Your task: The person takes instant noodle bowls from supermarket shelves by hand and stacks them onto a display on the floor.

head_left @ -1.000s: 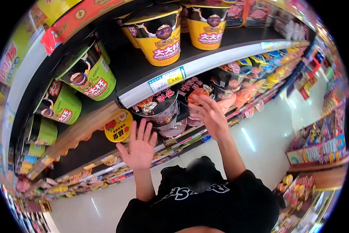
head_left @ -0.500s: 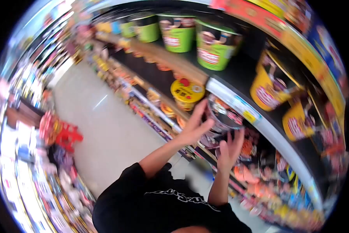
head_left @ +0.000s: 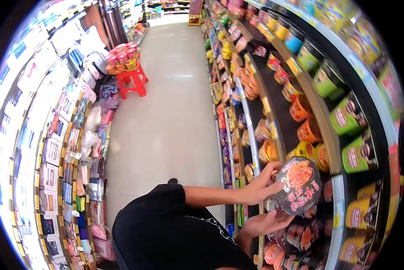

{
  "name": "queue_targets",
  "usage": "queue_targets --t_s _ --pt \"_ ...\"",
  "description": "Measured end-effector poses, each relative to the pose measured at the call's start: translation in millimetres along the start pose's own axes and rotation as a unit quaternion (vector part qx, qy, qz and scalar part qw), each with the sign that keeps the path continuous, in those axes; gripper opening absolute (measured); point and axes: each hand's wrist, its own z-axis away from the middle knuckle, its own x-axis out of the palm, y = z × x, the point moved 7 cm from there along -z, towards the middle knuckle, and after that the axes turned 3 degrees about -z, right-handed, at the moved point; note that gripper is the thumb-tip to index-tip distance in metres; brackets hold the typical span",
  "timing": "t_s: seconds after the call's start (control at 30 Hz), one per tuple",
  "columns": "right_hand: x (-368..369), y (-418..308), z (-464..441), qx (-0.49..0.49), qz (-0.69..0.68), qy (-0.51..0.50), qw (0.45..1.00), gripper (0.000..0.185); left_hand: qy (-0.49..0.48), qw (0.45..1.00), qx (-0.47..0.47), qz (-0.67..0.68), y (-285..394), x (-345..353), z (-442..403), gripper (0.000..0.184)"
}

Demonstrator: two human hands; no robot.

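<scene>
An instant noodle bowl (head_left: 299, 184) with a dark lid, pink and white lettering and a picture of noodles is in both my hands, in front of the right-hand shelves. Its lid is tilted up towards me. My left hand (head_left: 259, 186) grips the bowl's near upper side, with the thumb on the lid's edge. Lower down, my right hand (head_left: 267, 223) supports the underside with bent fingers, partly hidden by the bowl. Just beyond the lid stand yellow noodle bowls (head_left: 321, 155), and dark-lidded bowls (head_left: 301, 236) sit on the shelf below.
Green noodle tubs (head_left: 347, 116) and yellow tubs (head_left: 361, 212) line the upper right shelf, behind a pale shelf edge (head_left: 339, 216). A red stool (head_left: 132, 83) bearing stacked jars stands at the left of the aisle floor (head_left: 161, 130). Packaged goods (head_left: 51, 184) fill the left shelves.
My view has swung from the tilted shelf to look along the aisle. The bowl's lid now faces me more fully, and my hands have closed in around its side and underside.
</scene>
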Motion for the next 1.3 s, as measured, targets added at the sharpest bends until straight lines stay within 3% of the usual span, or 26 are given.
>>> queue_targets --t_s 0.07,0.27,0.37,0.43,0.6,0.63,0.73,0.87,0.93,1.03,1.07,1.13,1.3 --pt "37.7 16.4 15.1 0.014 -0.014 0.008 1.000 0.072 0.031 0.996 0.049 -0.060 14.9 -44.2 9.2 0.072" --pt "194.7 47.7 66.4 0.041 -0.119 -0.075 0.989 0.070 0.167 0.958 0.195 -0.129 101.3 -191.4 41.0 0.071" --pt "257.8 76.1 108.7 0.075 -0.154 -0.129 0.977 0.067 0.216 0.924 0.201 -0.244 126.5 -268.5 66.3 0.072" --pt "295.1 82.1 129.9 0.029 -0.117 -0.189 0.975 0.066 0.262 0.914 0.211 -0.228 148.8 -303.9 80.1 0.072" --pt "410.4 80.6 178.0 0.228 -0.211 -0.219 0.925 0.076 0.348 0.868 0.225 -0.273 187.0 -387.4 118.7 0.072" --pt "423.2 92.1 185.2 0.201 -0.203 -0.238 0.928 0.068 0.362 0.851 0.221 -0.310 190.6 -402.3 126.4 0.074" --pt "487.2 100.7 215.9 0.297 -0.235 -0.284 0.881 0.069 0.432 0.827 0.233 -0.273 204.8 -452.5 140.0 0.074" --pt "570.0 128.7 254.4 0.288 -0.249 -0.349 0.856 0.071 0.481 0.754 0.215 -0.393 238.1 -527.5 151.4 0.071" --pt "607.2 158.6 278.7 0.357 -0.268 -0.344 0.826 0.073 0.504 0.738 0.208 -0.398 245.5 -574.6 151.4 0.069" --pt "678.6 187.4 303.2 0.322 -0.283 -0.335 0.839 0.073 0.527 0.714 0.195 -0.418 270.8 -648.7 142.4 0.070" --pt "703.0 195.2 309.5 0.329 -0.291 -0.335 0.834 0.072 0.525 0.737 0.232 -0.356 276.2 -675.4 137.4 0.068" --pt "755.4 205.6 317.8 0.334 -0.308 -0.365 0.813 0.070 0.532 0.749 0.204 -0.339 311.8 -715.6 128.2 0.064" --pt "849.2 220.0 347.1 0.318 -0.351 -0.396 0.787 0.068 0.570 0.726 0.185 -0.338 351.2 -797.5 130.4 0.063"
